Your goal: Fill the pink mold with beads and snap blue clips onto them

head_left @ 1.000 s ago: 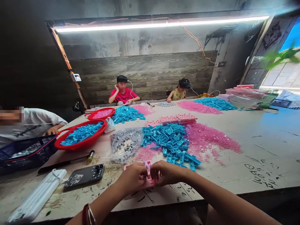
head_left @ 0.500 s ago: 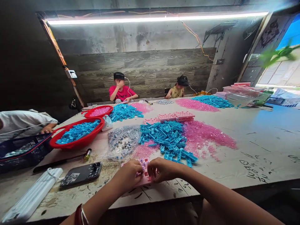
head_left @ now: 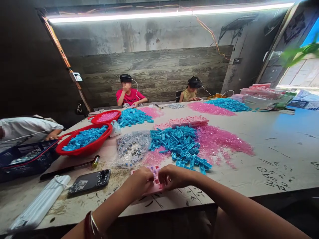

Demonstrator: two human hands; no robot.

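Observation:
A pink slotted block [head_left: 156, 188] lies at the table's near edge between my two hands, with small purplish clear pieces in its far slots. Over its left part, my left hand [head_left: 141, 181] is closed, fingers bent down onto the block. My right hand [head_left: 174, 177] is closed at the block's right side, thumb and fingers pinched together low over it. Whatever is between the fingertips of either hand is too small or hidden. Just beyond lie a heap of blue plastic strips [head_left: 175, 141], pink clear bits [head_left: 224, 141] and a clear bag of small metallic parts [head_left: 133, 147].
More pink blocks [head_left: 178, 122] stand behind the blue heap. To the left are a red basin [head_left: 82, 153], a phone [head_left: 89, 182], a white power bank [head_left: 41, 202], a hammer [head_left: 95, 161] and a dark blue basket [head_left: 27, 161]. Two people [head_left: 131, 96] sit opposite; another person's arm [head_left: 53, 134] is at left.
My hands stay over the pink block; my left fingers have shifted slightly to the right. The view has moved a little. The far-right person's head is lower.

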